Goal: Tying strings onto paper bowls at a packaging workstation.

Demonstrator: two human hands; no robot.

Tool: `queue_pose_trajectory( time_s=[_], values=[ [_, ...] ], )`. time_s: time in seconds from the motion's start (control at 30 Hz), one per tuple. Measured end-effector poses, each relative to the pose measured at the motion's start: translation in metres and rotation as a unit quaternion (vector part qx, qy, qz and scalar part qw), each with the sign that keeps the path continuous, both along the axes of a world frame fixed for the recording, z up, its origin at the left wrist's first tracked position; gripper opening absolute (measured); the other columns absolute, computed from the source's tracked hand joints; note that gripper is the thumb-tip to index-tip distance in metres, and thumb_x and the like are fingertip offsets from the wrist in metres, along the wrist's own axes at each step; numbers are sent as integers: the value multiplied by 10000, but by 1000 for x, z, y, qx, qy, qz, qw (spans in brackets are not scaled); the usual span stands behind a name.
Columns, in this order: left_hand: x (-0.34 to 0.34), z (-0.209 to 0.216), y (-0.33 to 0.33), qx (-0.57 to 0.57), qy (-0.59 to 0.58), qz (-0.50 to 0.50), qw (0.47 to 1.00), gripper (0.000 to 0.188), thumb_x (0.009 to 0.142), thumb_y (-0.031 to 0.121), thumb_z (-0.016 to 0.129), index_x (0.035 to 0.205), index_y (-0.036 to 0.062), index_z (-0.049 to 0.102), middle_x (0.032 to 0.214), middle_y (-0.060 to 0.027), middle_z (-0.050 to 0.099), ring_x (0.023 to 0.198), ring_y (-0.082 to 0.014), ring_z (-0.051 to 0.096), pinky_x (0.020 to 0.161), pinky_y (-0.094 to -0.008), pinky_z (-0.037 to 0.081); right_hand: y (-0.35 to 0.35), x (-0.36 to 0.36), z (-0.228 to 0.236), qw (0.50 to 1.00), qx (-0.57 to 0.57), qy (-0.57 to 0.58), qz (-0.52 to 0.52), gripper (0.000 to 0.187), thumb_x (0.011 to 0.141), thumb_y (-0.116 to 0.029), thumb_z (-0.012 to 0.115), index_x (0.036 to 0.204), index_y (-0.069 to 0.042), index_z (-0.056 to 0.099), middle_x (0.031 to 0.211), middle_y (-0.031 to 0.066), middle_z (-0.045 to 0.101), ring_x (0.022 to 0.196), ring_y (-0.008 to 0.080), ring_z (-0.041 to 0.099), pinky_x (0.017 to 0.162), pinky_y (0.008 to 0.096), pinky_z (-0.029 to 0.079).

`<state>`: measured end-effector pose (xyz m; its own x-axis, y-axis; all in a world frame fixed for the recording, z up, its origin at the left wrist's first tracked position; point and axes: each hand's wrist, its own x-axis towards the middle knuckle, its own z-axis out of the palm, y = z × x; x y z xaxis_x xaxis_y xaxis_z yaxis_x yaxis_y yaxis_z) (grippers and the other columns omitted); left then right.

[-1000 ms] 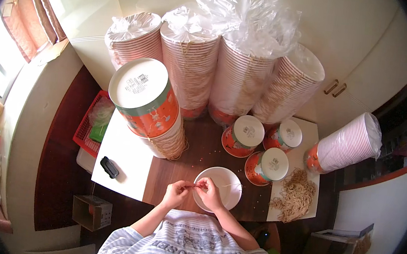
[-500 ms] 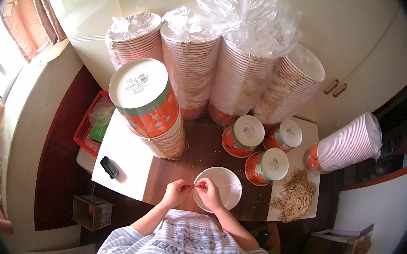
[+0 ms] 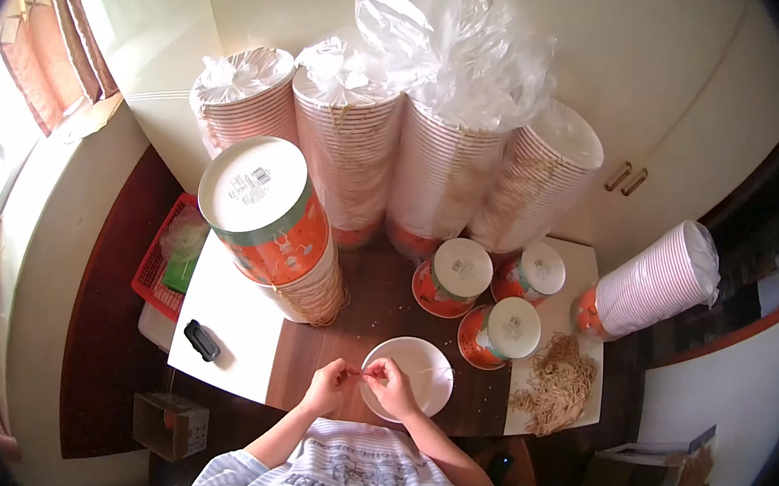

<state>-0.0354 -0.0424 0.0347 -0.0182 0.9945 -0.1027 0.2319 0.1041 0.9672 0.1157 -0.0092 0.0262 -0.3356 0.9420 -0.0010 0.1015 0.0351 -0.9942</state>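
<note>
Over the near-left rim of a round white bowl (image 3: 427,387), my two hands meet fingertip to fingertip. My left hand (image 3: 329,387) is pinched closed, and so is my right hand (image 3: 390,391). Between them is something small and reddish, too tiny to name and mostly covered by the fingers. From beside my right fingers a thin pale string (image 3: 433,371) runs across the bowl to its right rim. I cannot tell which hand grips the string.
Beyond the bowl stand several tall stacks of paper buckets (image 3: 343,143) in clear plastic. A nearer bucket stack (image 3: 253,186) rises at left, and small upturned orange tubs (image 3: 513,327) sit right. Tangled tan string (image 3: 557,384) lies near the right edge; a black object (image 3: 202,340) lies left.
The whole view has shifted, so the table and stacks sit lower in the picture. My hands stay pinched together at the bowl's rim, with little visible change.
</note>
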Motion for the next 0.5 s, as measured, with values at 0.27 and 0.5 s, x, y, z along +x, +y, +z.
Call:
queue_pose_trajectory(
  time_s=[0.27,0.5],
  values=[
    [5,18,3,35,82,13,996,156,726,73,637,834,29,533,716,-99,583,577,-147,554,518,-251,442,1,0,0,1000,-7,-1,5,138,760,5,577,867,-22,493,807,29,554,774,102,544,717,236,444],
    [3,11,3,33,47,8,998,154,732,62,626,835,23,518,714,-97,589,561,-138,545,515,-251,442,0,1,3,1000,-5,-8,-4,122,763,1,576,855,-23,500,788,26,554,759,103,546,701,238,447]
  ],
)
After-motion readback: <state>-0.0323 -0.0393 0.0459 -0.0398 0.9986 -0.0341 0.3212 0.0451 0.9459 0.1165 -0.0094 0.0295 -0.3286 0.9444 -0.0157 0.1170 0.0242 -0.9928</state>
